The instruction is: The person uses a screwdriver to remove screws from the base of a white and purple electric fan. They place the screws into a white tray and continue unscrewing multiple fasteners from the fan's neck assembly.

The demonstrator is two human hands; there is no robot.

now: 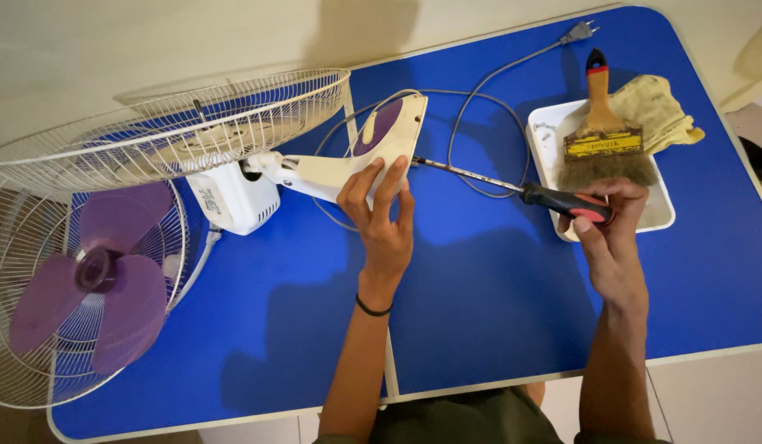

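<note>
Black-handled screwdriver (512,191) in right hand (611,238); left hand (381,215) steadies fan base (356,160).

Yellow rectangular label (603,144) on brush ferrule; small label (210,200) on motor housing.

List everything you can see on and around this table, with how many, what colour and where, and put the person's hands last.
table: one, blue top with pale edge, fills the view
fan body: one, white, left of centre on the table
fan base arm: one, white with a purple panel, centre
fan guards: two, white wire, far left
fan blade: one, purple, inside the lower guard
power cord: one, grey, looping to a plug at the top
tray: one, white, right
paintbrush: one, wooden handle, on the tray
gloves: yellowish, upper right, count unclear
screwdriver: one, black and red handle, tip at the arm
wristband: one, black, left wrist
left hand: fingers on the fan base arm
right hand: gripping the screwdriver
</note>
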